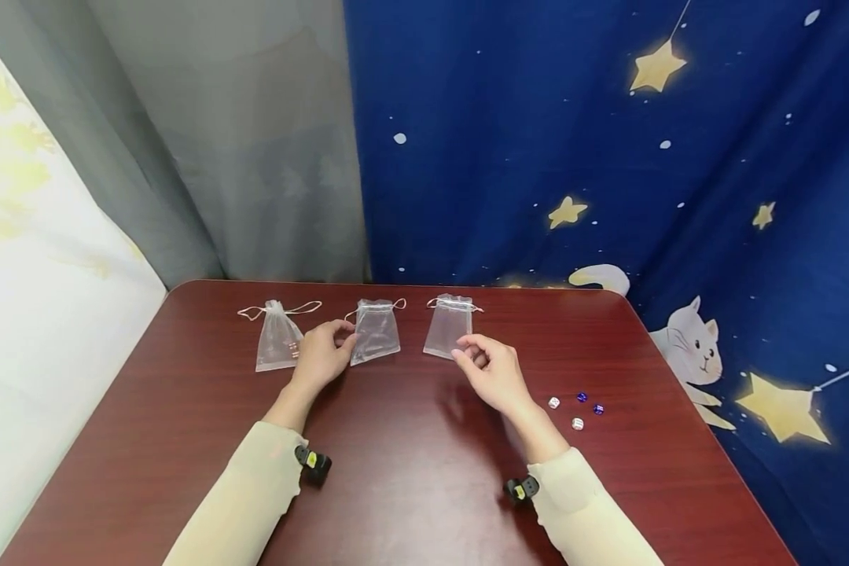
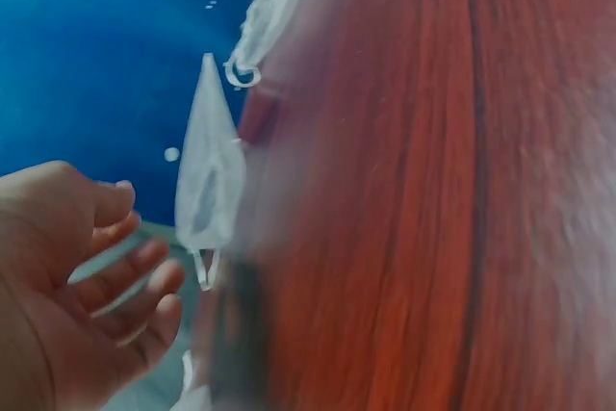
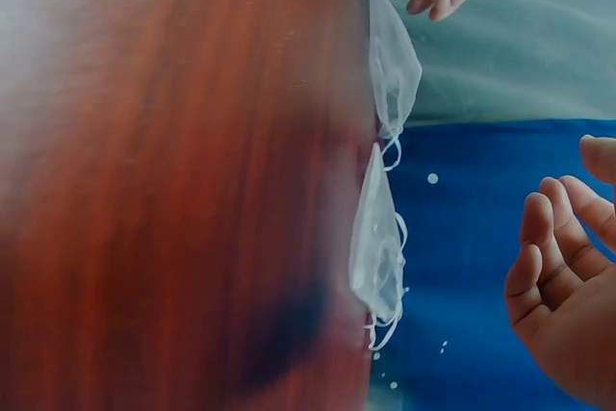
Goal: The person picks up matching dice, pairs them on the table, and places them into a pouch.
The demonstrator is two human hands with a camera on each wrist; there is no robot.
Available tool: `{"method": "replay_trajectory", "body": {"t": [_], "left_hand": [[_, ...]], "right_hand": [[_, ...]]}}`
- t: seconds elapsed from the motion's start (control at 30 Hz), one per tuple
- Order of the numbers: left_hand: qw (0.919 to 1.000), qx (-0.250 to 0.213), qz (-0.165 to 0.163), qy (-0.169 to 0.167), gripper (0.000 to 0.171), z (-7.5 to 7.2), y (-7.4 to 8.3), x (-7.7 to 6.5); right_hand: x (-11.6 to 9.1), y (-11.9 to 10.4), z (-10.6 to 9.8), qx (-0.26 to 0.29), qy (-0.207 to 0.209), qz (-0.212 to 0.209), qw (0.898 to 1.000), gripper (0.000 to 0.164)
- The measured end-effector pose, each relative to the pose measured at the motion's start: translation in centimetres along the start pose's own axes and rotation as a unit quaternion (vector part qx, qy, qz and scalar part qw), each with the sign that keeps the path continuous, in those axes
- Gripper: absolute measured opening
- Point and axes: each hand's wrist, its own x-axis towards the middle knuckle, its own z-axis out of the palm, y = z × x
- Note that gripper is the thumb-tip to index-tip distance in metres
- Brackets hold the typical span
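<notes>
Three sheer white drawstring pouches lie in a row on the table. Small reddish dice [image 1: 293, 349] show through the left pouch [image 1: 272, 346], whose neck is gathered. My left hand [image 1: 323, 352] hovers between it and the middle pouch [image 1: 376, 334], fingertips by that pouch's left edge. In the left wrist view this hand [image 2: 91, 286] has loosely bent fingers with nothing between them. Over the lower right corner of the right pouch [image 1: 449, 326] is my right hand [image 1: 494, 373]. The right wrist view shows that hand [image 3: 568, 276] with relaxed fingers, holding nothing.
Two white dice [image 1: 554, 402] and two blue dice [image 1: 598, 409] lie on the table, right of my right hand. A grey curtain [image 1: 255, 157] and a blue star-patterned curtain [image 1: 467, 157] hang behind the dark red table [image 1: 396, 487]. A white wall stands at the left.
</notes>
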Motion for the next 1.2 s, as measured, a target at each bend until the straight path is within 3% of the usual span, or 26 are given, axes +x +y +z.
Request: {"method": "replay_trajectory", "body": {"t": [0.17,0.3,0.5,0.77,0.97,1.2], "left_hand": [[0.9978,0.025,-0.062,0.003,0.030,1.4,0.0,0.8],[0.9947,0.056,-0.086,0.001,0.034,1.8,-0.3,0.9],[0.9915,0.096,-0.086,-0.015,0.033,2.2,-0.6,1.3],[0.9878,0.094,-0.121,-0.026,0.021,2.6,-0.1,1.7],[0.9855,0.097,-0.135,-0.035,0.037,2.6,0.0,1.8],[0.9826,0.102,-0.143,-0.059,0.019,2.4,-0.1,1.9]], "right_hand": [[-1.0,0.4,-0.5,-0.004,-0.004,0.007,1.000,0.014],[-1.7,0.8,-0.5,-0.008,-0.009,0.012,1.000,0.015],[-2.8,1.2,-0.7,-0.013,-0.013,0.027,0.999,0.015],[-3.7,2.0,-1.0,-0.029,-0.025,0.032,0.999,0.013],[-4.0,2.6,-1.4,-0.026,-0.025,0.048,0.998,0.016],[-4.3,3.1,-2.0,-0.030,-0.023,0.063,0.997,0.016]]}}
